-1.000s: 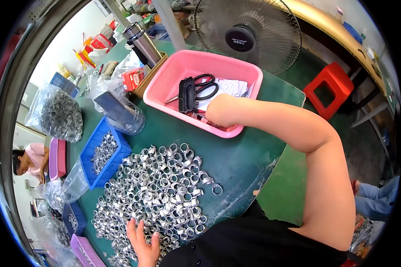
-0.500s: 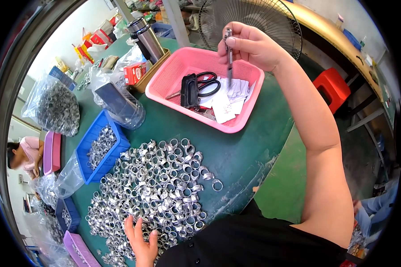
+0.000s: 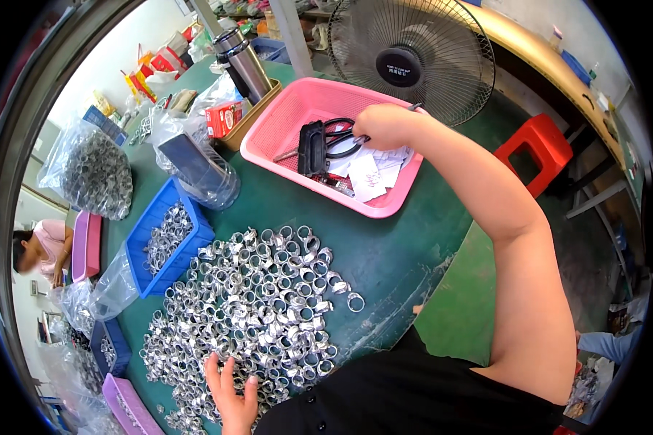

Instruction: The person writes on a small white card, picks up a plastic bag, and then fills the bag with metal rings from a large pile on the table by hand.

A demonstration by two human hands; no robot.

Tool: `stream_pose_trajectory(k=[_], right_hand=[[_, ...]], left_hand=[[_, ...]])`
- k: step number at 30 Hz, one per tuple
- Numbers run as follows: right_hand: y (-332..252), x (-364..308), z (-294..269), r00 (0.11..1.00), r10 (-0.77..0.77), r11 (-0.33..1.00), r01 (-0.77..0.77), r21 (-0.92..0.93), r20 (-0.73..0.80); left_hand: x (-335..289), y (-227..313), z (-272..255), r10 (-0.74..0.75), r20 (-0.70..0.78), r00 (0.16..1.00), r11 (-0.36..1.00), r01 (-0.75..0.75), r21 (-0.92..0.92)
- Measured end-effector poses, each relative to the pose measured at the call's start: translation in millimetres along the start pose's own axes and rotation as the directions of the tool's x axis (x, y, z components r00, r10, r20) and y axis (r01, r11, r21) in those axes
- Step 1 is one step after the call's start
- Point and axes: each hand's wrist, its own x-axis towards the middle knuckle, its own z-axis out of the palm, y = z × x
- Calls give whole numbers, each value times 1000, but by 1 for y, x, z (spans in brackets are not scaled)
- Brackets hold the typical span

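My right hand (image 3: pixel 386 125) is closed around a pen (image 3: pixel 414 107), reaching over the far right part of a pink basket (image 3: pixel 268 156). Most of the pen is covered by the fingers. Beneath and beside that hand lie white paper slips (image 3: pixel 368 178), and black-handled scissors (image 3: pixel 341 151) are close to the fingertips. A black, block-shaped object (image 3: pixel 312 148) sits left of the scissors. At the lower edge, my left hand (image 3: pixel 235 400) has its fingers spread at the near side of a large heap of silver metal rings (image 3: pixel 254 301). It grips nothing.
A blue bin (image 3: pixel 140 264) with more rings stands left of the heap. Behind it are a phone (image 3: pixel 194 159) leaning on a clear container, a steel flask (image 3: pixel 248 69) and a red box (image 3: pixel 223 118). A fan (image 3: pixel 399 65) stands beyond the basket; a red stool (image 3: pixel 540 148) is at right.
My right hand has come down with the pen from above the basket to the paper slips, uncovering the fan's centre. My left hand has barely moved.
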Motion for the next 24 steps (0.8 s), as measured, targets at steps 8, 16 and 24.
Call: stream_pose_trajectory(k=[8,16,24], right_hand=[[-48,17,0,984,-103,993,110,-41,143],[-49,25,8,977,-42,996,59,-72,210],[-50,24,4,974,-57,996,71,-57,219]], left_hand=[[4,7,-4,-35,27,999,999,35,-10],[1,8,-3,-37,-17,999,999,37,-17],[1,6,-2,-59,-32,998,998,58,-36]])
